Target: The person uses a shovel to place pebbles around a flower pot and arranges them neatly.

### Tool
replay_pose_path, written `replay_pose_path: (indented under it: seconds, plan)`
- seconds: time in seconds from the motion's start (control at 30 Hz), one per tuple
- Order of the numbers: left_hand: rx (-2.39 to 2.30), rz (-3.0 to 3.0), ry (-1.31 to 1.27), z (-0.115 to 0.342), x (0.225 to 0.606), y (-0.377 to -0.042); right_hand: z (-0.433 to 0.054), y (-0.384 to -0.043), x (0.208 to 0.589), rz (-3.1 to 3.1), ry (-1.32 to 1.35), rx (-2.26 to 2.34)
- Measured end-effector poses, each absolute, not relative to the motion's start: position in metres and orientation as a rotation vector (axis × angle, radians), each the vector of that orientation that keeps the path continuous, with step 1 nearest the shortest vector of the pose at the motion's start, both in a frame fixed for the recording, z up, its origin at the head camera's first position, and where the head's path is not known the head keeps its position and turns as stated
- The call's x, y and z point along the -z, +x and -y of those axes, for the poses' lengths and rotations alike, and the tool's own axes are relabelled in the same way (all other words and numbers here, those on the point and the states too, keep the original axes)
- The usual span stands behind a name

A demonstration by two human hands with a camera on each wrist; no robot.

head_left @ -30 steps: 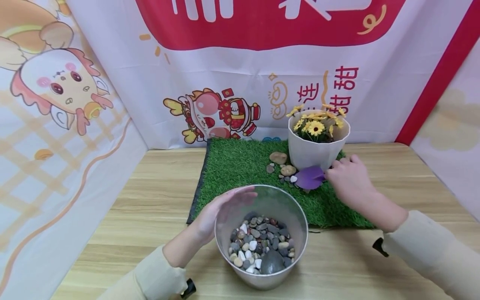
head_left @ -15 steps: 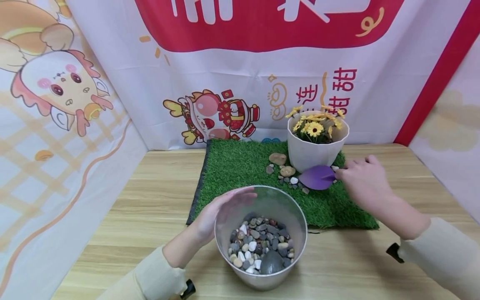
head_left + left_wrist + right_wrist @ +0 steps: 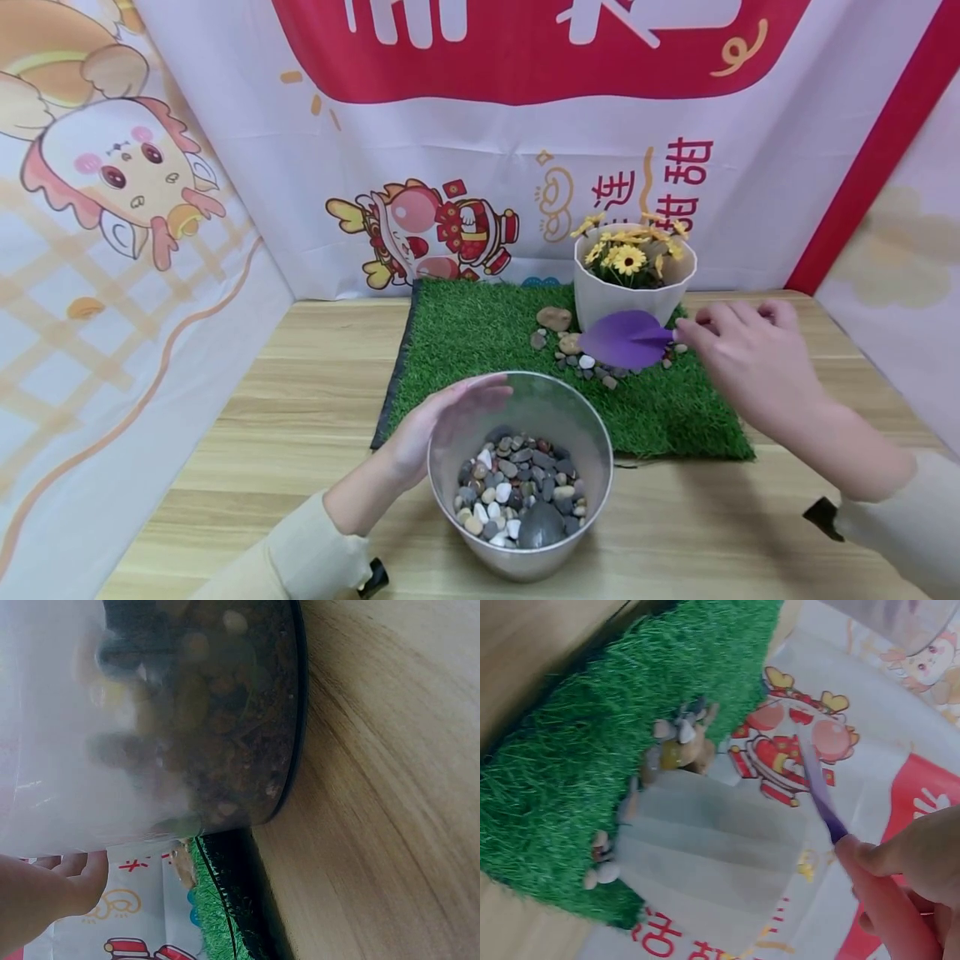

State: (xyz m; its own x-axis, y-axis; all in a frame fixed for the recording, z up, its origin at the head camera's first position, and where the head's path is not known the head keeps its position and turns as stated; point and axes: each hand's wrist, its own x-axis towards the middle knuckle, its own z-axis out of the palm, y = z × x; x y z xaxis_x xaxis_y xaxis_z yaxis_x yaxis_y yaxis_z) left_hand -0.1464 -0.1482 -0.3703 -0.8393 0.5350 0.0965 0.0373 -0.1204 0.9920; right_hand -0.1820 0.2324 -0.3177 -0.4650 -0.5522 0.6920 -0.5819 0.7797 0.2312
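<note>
My right hand (image 3: 757,354) grips a small garden trowel by its pink handle (image 3: 889,907). The trowel's purple blade (image 3: 628,340) hovers in front of the white flower pot (image 3: 622,304), above the pebbles (image 3: 587,362) at its foot. Yellow daisy-like flowers (image 3: 628,259) fill that pot. With fingers extended, my left hand (image 3: 431,425) rests against the left side of a clear bucket (image 3: 521,568). Inside the bucket lie mixed pebbles (image 3: 517,483) and one large dark stone (image 3: 542,525). In the left wrist view, a fingertip or two touch the bucket's cloudy wall (image 3: 52,750).
Under the flower pot lies a green artificial turf mat (image 3: 480,333) on the wooden table (image 3: 300,467). Two larger tan stones, one of them a flat brown stone (image 3: 553,317), sit left of the pot. A printed cloth (image 3: 420,133) hangs behind.
My right hand has moved right and lifted, carrying the trowel. Its blade has risen off the pebbles by the pot and tilted. The left hand and the bucket stay put.
</note>
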Motion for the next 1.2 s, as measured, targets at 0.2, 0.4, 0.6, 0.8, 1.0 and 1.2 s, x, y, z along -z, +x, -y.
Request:
replay_pose_path:
  seconds: [0.2, 0.4, 0.6, 0.8, 1.0, 1.2]
  plan:
    - [-2.018, -1.820, 0.636, 0.148, 0.370, -0.147, -0.221, -0.171, 0.300, 2.028, 0.862, -0.072]
    - [-2.024, -1.805, 0.643, 0.149, 0.370, -0.146, -0.207, -0.155, 0.281, 1.971, 0.919, -0.063]
    - [-2.023, -1.796, 0.637, 0.149, 0.370, -0.146, -0.191, -0.142, 0.270, 1.902, 1.011, -0.095]
    - [-2.015, -1.817, 0.560, 0.150, 0.368, -0.146, -0.170, -0.130, 0.272, 1.860, 1.089, -0.118]
    - [-2.018, -1.764, 0.619, 0.149, 0.367, -0.146, -0.150, -0.124, 0.282, 1.866, 1.169, 0.077]
    - [-2.015, -1.749, 0.634, 0.149, 0.368, -0.145, -0.138, -0.128, 0.291, 1.861, 1.239, 0.166]
